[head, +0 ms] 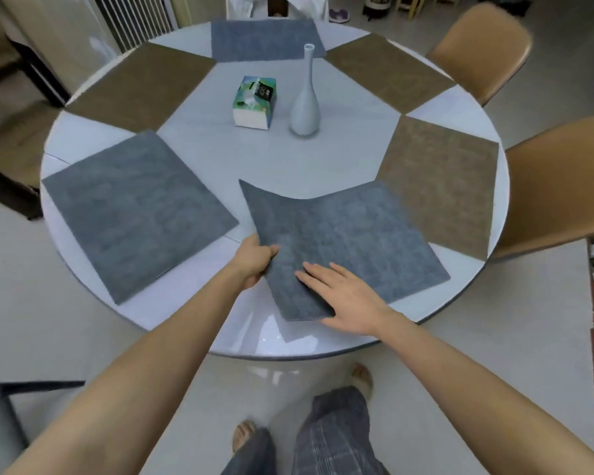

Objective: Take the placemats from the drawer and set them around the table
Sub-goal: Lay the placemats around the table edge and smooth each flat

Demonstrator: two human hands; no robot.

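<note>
A grey placemat (350, 234) lies at the near edge of the round white table (220, 156), its far left corner curled up off the surface. My left hand (254, 260) grips that mat's left edge, thumb on top. My right hand (343, 296) rests flat on its near corner with fingers spread. Several other mats lie around the rim: a grey one (134, 214) at the left, a brown one (141, 84) at the far left, a grey one (264, 39) at the far side, and brown ones at the far right (391, 70) and right (443, 183).
A tissue box (254, 102) and a tall white vase (305, 104) stand near the table's centre. Tan chairs stand at the right (556, 186) and far right (480, 49). A dark bench (7, 142) is at the left. My legs and feet are below the table edge.
</note>
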